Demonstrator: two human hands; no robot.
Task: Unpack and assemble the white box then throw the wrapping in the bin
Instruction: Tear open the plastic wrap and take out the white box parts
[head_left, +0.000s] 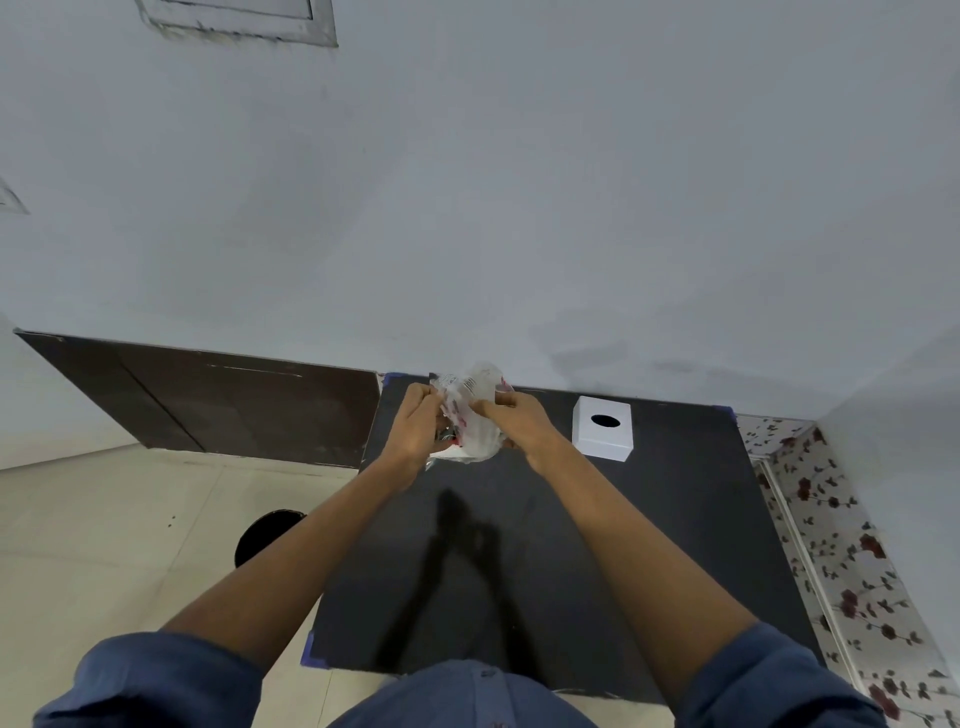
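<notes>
both hands, left hand (415, 426) and right hand (522, 421), grip the crumpled clear wrapping (475, 415) above the far black counter (571, 545); assembled white box (602, 427) sits just right; bin (265, 535) left on floor.

White box (602, 428), black oval hole; clear wrapping (475, 415), red print; black table (597, 545); red-flowered cloth (841, 561).

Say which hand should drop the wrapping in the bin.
Left. Both hands grip the plastic wrapping above the black table, but the bin stands on the floor at the table's left, nearer the left hand than the right hand.
</notes>
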